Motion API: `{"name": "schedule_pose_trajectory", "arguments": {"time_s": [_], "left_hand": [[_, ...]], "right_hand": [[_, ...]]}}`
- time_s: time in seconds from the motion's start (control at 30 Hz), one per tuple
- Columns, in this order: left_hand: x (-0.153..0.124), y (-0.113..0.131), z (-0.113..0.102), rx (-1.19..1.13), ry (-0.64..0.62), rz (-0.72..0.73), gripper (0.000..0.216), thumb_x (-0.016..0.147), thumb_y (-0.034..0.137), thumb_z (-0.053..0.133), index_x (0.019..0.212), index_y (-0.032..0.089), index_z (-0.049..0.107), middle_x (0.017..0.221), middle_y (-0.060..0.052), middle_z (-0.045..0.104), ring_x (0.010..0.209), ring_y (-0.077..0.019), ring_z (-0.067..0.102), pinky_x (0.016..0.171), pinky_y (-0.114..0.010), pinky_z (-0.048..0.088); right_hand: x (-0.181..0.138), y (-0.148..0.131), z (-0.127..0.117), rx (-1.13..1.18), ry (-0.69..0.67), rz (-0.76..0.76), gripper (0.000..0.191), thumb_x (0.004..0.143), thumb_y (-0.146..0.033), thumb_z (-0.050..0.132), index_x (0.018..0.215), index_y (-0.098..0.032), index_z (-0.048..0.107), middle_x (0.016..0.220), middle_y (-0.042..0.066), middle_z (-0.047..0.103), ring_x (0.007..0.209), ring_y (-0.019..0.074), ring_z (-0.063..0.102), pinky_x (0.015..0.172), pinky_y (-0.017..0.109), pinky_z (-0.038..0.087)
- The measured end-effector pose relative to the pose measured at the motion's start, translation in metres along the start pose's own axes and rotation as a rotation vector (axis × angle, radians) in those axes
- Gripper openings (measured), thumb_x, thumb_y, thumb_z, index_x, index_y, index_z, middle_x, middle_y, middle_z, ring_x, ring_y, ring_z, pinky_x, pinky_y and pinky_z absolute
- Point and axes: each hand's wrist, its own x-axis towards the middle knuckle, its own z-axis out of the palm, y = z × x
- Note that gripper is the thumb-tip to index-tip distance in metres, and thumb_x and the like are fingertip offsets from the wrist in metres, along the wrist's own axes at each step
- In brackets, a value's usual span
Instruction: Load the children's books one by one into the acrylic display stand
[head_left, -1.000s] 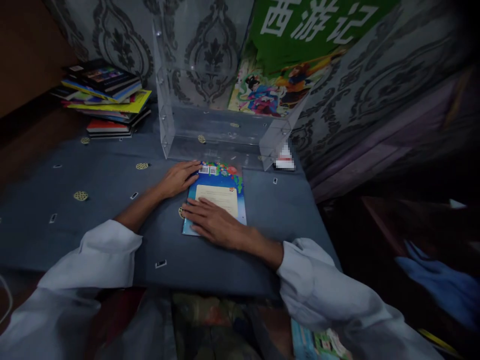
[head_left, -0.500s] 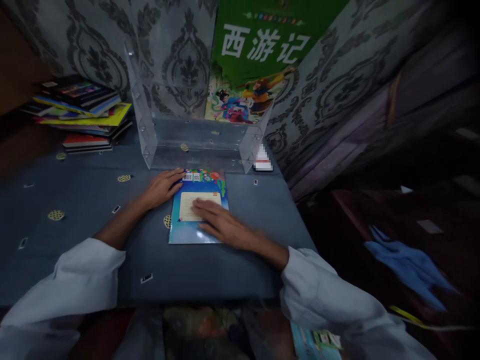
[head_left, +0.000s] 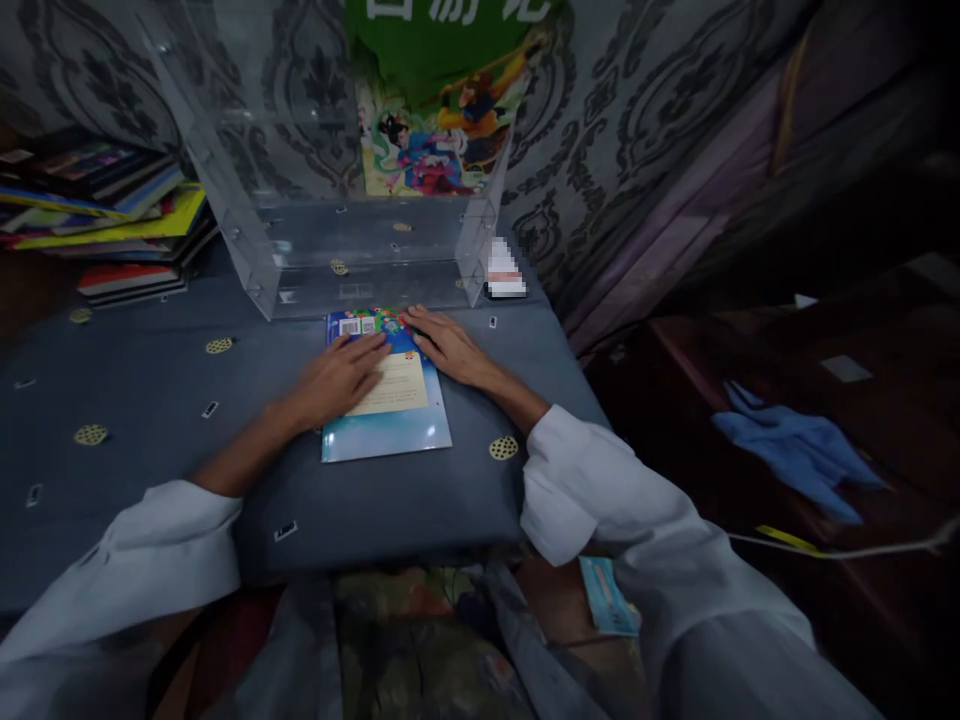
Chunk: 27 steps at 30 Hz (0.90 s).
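A thin blue children's book (head_left: 390,425) lies back cover up on the grey-blue cloth (head_left: 150,420), just in front of a clear acrylic book stand (head_left: 247,250). My left hand (head_left: 337,378) rests flat on the book's left half, fingers stretched toward the barcode corner. At the book's top right edge lies my right hand (head_left: 448,346), fingers out and touching the cover. A green picture book (head_left: 435,120) stands upright at the right end of the stand.
A stack of books (head_left: 97,215) lies at the far left. Patterned wallpaper (head_left: 600,120) rises behind the stand. The cloth's right edge drops to a dark wooden surface with a blue rag (head_left: 795,450). Another booklet (head_left: 609,598) shows below my right sleeve.
My right hand slid from the book's lower middle to its top right edge. My left hand moved from the top left corner onto the cover. The view swung right.
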Motion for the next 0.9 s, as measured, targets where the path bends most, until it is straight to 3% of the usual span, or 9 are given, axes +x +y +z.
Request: {"name": "schedule_pose_trajectory", "arguments": {"time_s": [0.17,0.27,0.7,0.9], "left_hand": [[-0.009,0.061,0.007,-0.037,-0.135,0.346,0.050,0.108,0.040,0.031,0.153,0.021,0.041,0.160,-0.007,0.041,0.152,-0.0215,0.031,0.126,-0.048,0.016],[-0.018,0.081,0.007,-0.056,-0.170,0.451,0.049,0.108,0.041,0.034,0.154,0.025,0.039,0.160,-0.004,0.041,0.154,-0.0196,0.026,0.127,-0.046,0.009],[-0.020,0.082,0.006,-0.048,-0.227,0.448,0.059,0.097,0.008,0.040,0.154,0.025,0.038,0.161,-0.002,0.039,0.154,-0.0184,0.023,0.127,-0.048,0.012],[-0.024,0.082,0.008,-0.053,-0.132,0.434,0.049,0.101,0.012,0.039,0.149,0.020,0.045,0.156,-0.009,0.048,0.149,-0.0202,0.036,0.124,-0.047,0.026]], "right_hand": [[0.000,0.001,0.000,-0.014,0.007,-0.007,0.048,0.104,-0.033,0.039,0.149,-0.020,0.048,0.157,0.009,0.047,0.150,0.0234,0.036,0.122,0.053,0.030],[0.000,0.001,0.001,-0.024,0.013,-0.009,0.048,0.104,-0.032,0.039,0.148,-0.019,0.049,0.157,0.010,0.047,0.150,0.0235,0.036,0.122,0.052,0.031],[-0.007,-0.016,-0.002,-0.102,-0.020,0.032,0.051,0.102,-0.031,0.042,0.150,-0.016,0.047,0.159,0.013,0.043,0.152,0.0268,0.032,0.123,0.053,0.029],[-0.037,-0.039,-0.003,-0.174,-0.074,-0.028,0.050,0.102,-0.032,0.043,0.149,-0.018,0.047,0.161,0.015,0.039,0.152,0.0262,0.031,0.123,0.057,0.026]]}}
